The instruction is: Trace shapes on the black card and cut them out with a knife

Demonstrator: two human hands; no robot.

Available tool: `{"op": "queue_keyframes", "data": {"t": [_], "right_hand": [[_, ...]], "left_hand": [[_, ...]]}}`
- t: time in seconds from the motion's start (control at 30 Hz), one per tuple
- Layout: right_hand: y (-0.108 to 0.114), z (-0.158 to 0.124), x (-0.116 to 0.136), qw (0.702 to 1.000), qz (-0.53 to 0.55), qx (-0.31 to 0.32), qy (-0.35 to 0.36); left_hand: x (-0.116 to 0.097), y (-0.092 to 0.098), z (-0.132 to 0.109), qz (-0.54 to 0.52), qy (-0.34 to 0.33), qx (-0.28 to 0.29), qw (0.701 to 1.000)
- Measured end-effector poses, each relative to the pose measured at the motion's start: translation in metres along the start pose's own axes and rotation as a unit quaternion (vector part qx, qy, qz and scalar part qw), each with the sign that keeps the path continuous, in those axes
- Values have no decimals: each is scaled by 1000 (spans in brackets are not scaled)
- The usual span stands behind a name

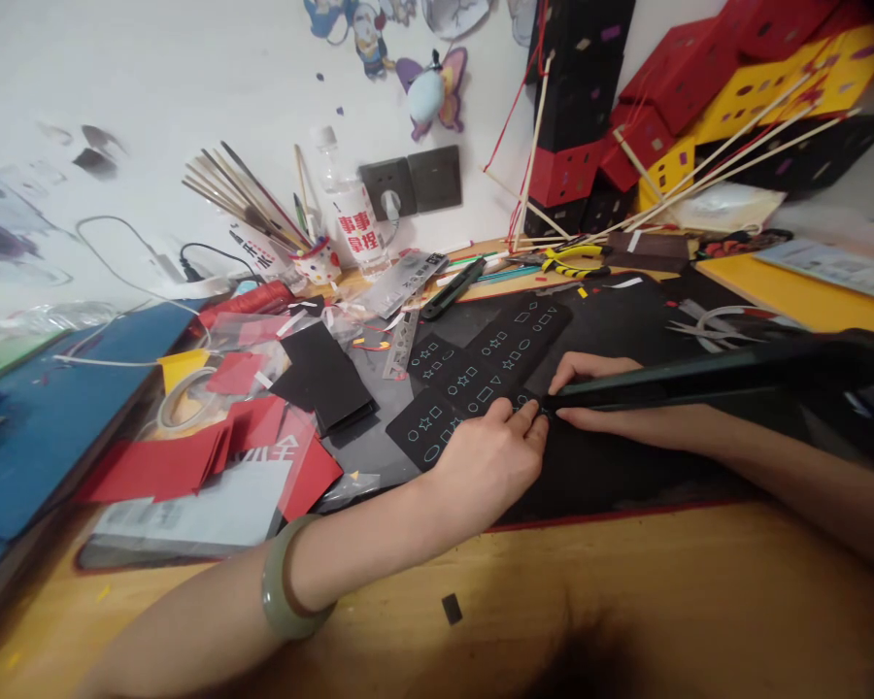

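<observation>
My left hand (491, 447), a pale green bangle (281, 578) on its wrist, has its fingers curled together on the right edge of a black card sheet (466, 354). The sheet lies on the dark mat (626, 476). Pale blue outlines of stars, circles, squares and triangles run in rows over it. My right hand (593, 388) is closed round the front of a long dark green tool (699, 374), thumb below and fingers above. Its narrow tip meets the sheet beside my left fingertips. The tool's exact kind is unclear.
Folded black card (324, 374) and red card (164, 461) lie left. Behind are a green cutter (453, 288), a ruler (402, 342), yellow-black pliers (572, 259) and a plastic bottle (353, 209). Black, red and yellow boxes (568, 175) with sticks stand back right.
</observation>
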State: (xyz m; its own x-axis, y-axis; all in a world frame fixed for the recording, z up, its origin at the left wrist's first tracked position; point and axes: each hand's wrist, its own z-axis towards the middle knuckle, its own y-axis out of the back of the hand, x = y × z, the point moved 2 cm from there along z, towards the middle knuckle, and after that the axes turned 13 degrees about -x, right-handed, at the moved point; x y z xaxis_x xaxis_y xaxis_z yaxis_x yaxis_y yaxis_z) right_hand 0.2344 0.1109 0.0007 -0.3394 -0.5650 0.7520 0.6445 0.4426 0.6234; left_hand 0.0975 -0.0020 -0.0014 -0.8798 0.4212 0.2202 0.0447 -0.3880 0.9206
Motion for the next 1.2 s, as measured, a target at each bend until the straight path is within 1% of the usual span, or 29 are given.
{"op": "queue_keyframes", "data": {"t": [0.07,0.17,0.43,0.7,0.9,1.0,1.1,1.2], "right_hand": [[5,6,-7,998,36,50,30],[9,12,-14,993,68,88,44],[9,14,-15,987,84,112,79],[11,16,-18,986,79,110,91],[11,16,-16,988,69,111,85],[12,16,-16,989,64,112,77],[12,15,-16,990,74,105,59],[12,14,-16,993,84,79,39]], "left_hand": [[0,1,0,2,-2,1,1000],[0,2,-1,-2,-5,4,1000],[-1,3,0,14,-11,18,1000],[-1,4,2,5,-8,28,1000],[-2,5,2,12,-7,27,1000],[-3,4,2,5,3,23,1000],[-1,1,0,-11,15,13,1000],[3,-4,-2,-49,31,-16,998]]}}
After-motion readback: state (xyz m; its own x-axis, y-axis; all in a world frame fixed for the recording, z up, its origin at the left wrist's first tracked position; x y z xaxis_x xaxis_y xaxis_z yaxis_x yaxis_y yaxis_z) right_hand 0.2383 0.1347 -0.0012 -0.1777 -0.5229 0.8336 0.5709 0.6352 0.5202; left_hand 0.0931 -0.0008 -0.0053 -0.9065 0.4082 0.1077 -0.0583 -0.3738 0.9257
